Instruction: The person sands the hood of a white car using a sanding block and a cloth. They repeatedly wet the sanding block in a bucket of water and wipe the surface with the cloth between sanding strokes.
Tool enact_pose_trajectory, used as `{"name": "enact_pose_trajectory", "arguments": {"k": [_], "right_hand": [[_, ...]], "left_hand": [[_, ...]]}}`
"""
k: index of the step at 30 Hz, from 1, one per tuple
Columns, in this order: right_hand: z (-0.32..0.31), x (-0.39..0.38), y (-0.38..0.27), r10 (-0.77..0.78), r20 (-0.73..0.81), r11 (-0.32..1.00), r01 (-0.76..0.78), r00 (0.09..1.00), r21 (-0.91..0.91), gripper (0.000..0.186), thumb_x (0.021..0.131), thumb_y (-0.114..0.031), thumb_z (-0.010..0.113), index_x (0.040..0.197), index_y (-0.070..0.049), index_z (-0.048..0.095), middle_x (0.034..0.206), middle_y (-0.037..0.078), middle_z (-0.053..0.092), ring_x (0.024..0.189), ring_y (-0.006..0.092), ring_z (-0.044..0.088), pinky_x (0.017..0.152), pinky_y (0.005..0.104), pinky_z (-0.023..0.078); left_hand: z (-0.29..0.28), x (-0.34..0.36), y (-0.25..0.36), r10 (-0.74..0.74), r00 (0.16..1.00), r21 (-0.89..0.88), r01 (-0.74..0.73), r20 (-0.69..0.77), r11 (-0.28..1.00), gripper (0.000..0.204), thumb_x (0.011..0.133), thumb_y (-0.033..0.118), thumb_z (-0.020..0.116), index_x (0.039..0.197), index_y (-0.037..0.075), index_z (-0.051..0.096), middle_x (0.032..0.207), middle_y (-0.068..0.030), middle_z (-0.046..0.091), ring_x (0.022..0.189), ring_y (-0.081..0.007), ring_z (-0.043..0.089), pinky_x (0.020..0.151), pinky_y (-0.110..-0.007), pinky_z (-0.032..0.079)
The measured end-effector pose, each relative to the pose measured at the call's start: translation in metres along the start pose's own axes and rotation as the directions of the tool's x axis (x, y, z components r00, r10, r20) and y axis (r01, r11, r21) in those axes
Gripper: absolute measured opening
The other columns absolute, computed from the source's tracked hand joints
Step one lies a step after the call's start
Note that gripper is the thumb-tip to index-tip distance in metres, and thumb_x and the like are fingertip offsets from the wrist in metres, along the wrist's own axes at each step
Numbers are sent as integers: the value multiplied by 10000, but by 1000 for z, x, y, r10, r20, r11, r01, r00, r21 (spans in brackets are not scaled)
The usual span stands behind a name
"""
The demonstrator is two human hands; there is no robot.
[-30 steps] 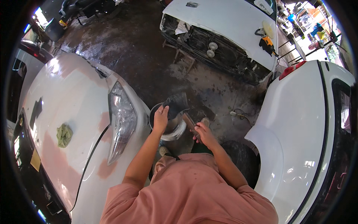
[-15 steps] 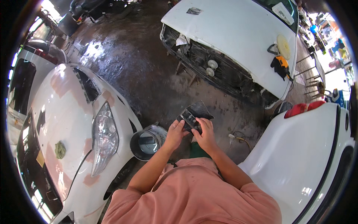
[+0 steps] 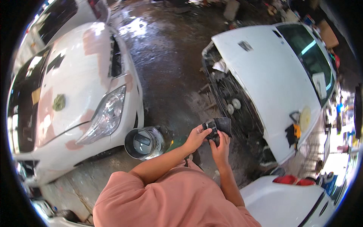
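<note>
Both hands are closed on a dark sheet of sandpaper [image 3: 224,125] in front of my body, right of the middle. My left hand [image 3: 197,137] grips its left side, thumb on top. My right hand [image 3: 220,146] pinches its near edge with thumb and fingers. Part of the sheet looks folded over, with pale smudges on it; whether a block lies inside is hidden. Left of my forearm stands a metal bucket [image 3: 129,143] with water and a dark rectangular piece [image 3: 143,139] in it.
A white car [image 3: 81,75] with pinkish patches stands left, a crumpled green cloth [image 3: 59,102] on its hood. Ahead right, another white car [image 3: 264,75] has an exposed front; an orange-and-black tool [image 3: 297,131] and round yellow pad [image 3: 305,118] lie on its hood. A white car body [image 3: 283,200] is lower right.
The view has swung, so the car ahead now lies farther right. My hands and the sandpaper sit farther right in the picture, the sheet turned somewhat. Both hands keep hold of it.
</note>
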State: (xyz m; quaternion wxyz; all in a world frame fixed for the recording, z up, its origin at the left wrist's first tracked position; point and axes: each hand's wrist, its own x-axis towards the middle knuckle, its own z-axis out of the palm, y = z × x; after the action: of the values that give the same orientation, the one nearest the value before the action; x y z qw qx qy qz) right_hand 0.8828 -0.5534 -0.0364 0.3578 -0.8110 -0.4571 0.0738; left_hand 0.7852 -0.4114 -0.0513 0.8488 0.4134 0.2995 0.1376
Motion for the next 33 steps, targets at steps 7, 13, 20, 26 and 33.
{"name": "enact_pose_trajectory", "arguments": {"k": [7,13,20,26,33], "right_hand": [[25,150,-23,-56,-68,975,69,996,211,661,872,-101,810,1468,-23,535,1551,167,435,1417,359,441,1145,476,396],[107,309,-95,-151,513,920,-71,845,386,407,1042,-150,589,1409,20,627,1323,188,704,1259,277,646,1118,384,439],[246,406,-228,-835,413,468,864,364,184,768,887,-119,739,1560,33,402,1560,221,481,1384,421,490,1148,521,414],[346,432,-331,-942,298,243,922,152,300,768,816,-65,754,1523,11,462,1518,195,540,1323,382,564,1091,495,471],[450,455,-465,-961,276,219,701,33,678,525,961,-196,729,1436,-36,570,1389,194,616,1185,405,639,954,471,550]], "left_hand": [[-88,59,66,325,946,-54,-325,-12,944,280,1079,158,590,1303,-2,639,1207,-16,699,1097,-120,623,1012,-324,496],[-165,106,155,486,842,-60,-512,-235,857,300,1081,117,577,1347,-18,599,1231,-25,674,1140,-120,591,1039,-323,473],[-283,111,245,521,424,288,-500,-741,817,365,1087,143,525,1414,-21,525,1239,-93,673,1148,-164,615,1011,-339,503],[-367,83,290,434,122,263,-641,-893,721,486,1075,124,517,1524,-27,409,1308,-119,650,1209,-180,598,1066,-330,471],[-477,-39,280,465,-259,508,-134,-847,851,824,1010,411,654,1611,-34,309,1571,-287,463,1440,-371,470,1217,-484,322]]}}
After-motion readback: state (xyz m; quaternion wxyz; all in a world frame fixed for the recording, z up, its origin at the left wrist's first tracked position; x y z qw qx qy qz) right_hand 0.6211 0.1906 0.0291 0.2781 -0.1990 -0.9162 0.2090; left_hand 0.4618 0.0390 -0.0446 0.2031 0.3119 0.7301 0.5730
